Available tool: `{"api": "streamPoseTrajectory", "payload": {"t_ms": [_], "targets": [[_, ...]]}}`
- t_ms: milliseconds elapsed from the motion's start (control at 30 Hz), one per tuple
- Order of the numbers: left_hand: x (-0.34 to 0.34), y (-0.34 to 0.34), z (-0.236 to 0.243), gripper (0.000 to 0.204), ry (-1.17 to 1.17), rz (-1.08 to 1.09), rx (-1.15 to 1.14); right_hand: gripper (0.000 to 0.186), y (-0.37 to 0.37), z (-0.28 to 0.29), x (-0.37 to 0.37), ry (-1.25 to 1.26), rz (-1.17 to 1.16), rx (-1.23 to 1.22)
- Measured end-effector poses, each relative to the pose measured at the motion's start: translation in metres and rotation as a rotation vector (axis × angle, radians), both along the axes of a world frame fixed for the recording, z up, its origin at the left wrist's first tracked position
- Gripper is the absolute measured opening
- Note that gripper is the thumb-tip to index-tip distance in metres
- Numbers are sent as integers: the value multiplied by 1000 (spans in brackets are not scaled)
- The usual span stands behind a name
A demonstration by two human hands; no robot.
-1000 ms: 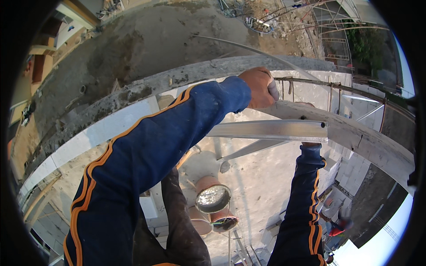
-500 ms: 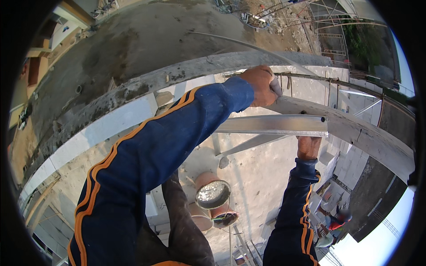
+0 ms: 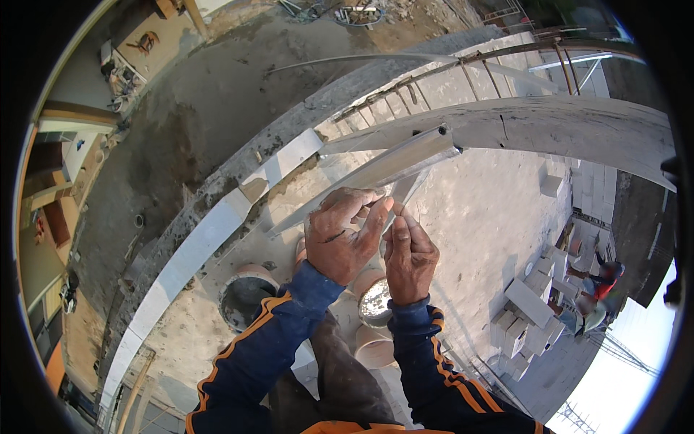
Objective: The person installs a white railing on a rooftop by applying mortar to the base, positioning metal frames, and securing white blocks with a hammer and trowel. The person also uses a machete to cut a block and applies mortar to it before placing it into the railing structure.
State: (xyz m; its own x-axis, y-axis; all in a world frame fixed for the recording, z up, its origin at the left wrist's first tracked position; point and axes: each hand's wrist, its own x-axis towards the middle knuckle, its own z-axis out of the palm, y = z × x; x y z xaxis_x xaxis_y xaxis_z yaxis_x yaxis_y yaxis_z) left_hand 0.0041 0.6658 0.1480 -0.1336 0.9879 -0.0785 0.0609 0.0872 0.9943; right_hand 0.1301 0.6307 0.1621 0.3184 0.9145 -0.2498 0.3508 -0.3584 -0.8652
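Note:
My left hand [image 3: 342,233] and my right hand [image 3: 410,258] meet in front of my body, thumbs and forefingers pinched. A thin strand [image 3: 418,210], like wire or string, shows at the right fingertips. It seems to run between both hands, but most of it is too fine to follow. Just beyond my hands, a silvery metal channel bar [image 3: 405,157] slants up to the right, its end near a long grey beam [image 3: 535,123]. My left knuckles overlap the bar in view; whether they touch it I cannot tell.
Below me stand several buckets, one with grey mortar [image 3: 249,298] and one with pale wet mix [image 3: 376,302]. A row of white blocks [image 3: 195,246] curves along the left. Rusty rods [image 3: 567,69] rise beyond the beam. A person in red [image 3: 603,289] is beside stacked blocks [image 3: 531,300] at right.
Both hands have left the beam and bar end and come together nearer my body, fingertips pinched. The bar now slants more steeply in view, and the view has shifted.

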Motion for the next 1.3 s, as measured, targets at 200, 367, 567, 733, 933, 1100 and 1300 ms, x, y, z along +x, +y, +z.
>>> {"api": "streamPoseTrajectory", "payload": {"t_ms": [200, 367, 567, 733, 933, 1100, 1300], "targets": [[41, -17, -20, 32, 237, 87, -6, 37, -29, -60, 3, 129, 300, -35], [50, -39, -11, 42, 618, 22, 15, 36, -64, -77, -1, 1091, 190, -325], [78, -34, -5, 53, 499, -67, -47, 36, -19, -115, -4, 1408, 88, -349], [99, -27, -3, 65, 175, -11, -84, 32, 8, -147, 10, 1554, 241, -352], [115, -18, -8, 74, 21, 78, -98, 24, 28, -168, 32, 1863, 347, -377], [124, -11, -24, 78, -74, 179, -76, 25, 19, -154, 44, 1643, 268, -385], [129, -7, -27, 72, -68, 192, -288, 27, -2, -73, 86, 293, 751, -333]]}}
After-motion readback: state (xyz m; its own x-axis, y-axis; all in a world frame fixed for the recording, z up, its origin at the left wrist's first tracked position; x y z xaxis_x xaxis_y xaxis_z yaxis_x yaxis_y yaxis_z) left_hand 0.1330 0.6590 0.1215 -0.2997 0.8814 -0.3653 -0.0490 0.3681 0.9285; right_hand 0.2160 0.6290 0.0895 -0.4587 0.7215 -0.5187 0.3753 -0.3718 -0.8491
